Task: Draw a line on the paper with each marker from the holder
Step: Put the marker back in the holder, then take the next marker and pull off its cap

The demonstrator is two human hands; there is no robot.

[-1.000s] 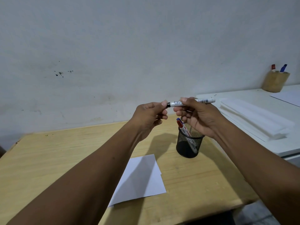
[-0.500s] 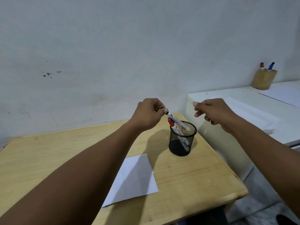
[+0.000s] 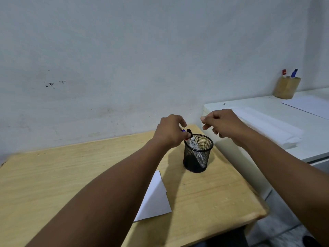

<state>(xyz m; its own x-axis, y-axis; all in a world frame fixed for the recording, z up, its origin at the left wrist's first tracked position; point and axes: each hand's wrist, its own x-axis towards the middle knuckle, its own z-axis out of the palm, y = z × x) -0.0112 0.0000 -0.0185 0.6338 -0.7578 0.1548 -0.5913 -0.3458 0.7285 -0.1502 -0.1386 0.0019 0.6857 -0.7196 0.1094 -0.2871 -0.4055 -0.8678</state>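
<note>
A black-capped marker (image 3: 193, 142) is pinched at its top by the left hand (image 3: 171, 132), its white barrel already inside the mesh holder (image 3: 198, 154) at the far right of the wooden counter (image 3: 53, 175). Blue and red caps are seen beside it in the holder. The right hand (image 3: 223, 124) is held loosely curled and empty, just right of the holder. The paper (image 3: 154, 198) lies nearer, partly hidden by the left forearm. The light holder could be tipped if the marker is pushed sideways against the rim, and a marker could be picked twice, since the caps are crowded together.
</note>
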